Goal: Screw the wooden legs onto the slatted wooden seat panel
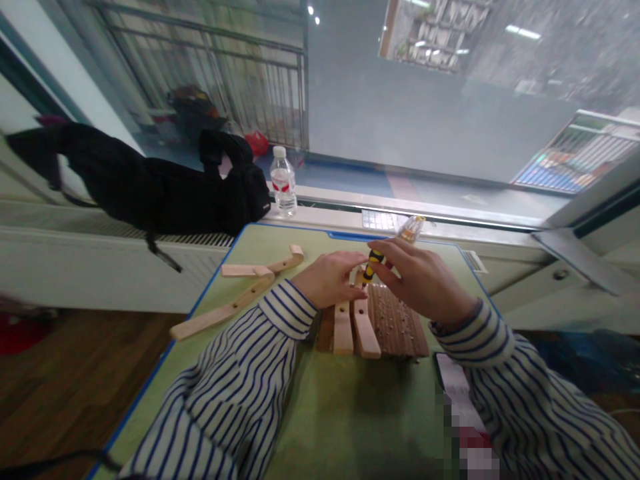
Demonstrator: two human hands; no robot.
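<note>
My right hand (pixel 425 277) is closed around a yellow-and-black screwdriver (pixel 371 265), which points down at the wood. Beside it, my left hand (pixel 330 277) has thumb and fingers closed about the upper end of a curved wooden strip (pixel 365 327); its exact grip is partly hidden. A second wooden strip (pixel 343 330) lies alongside, each with a dark hole. Both rest on a brown ridged block (pixel 400 323) dotted with small bits, perhaps screws. Two more curved wooden strips, one nearer (pixel 220 313) and one farther (pixel 255 268), lie left of my left hand.
Everything lies on a green, blue-edged table (pixel 320 413). A phone-like flat object (pixel 453 380) is under my right forearm. A clear plastic packet (pixel 410 228) sits at the far edge. On the sill behind stand a water bottle (pixel 283 183) and a black bag (pixel 170 193).
</note>
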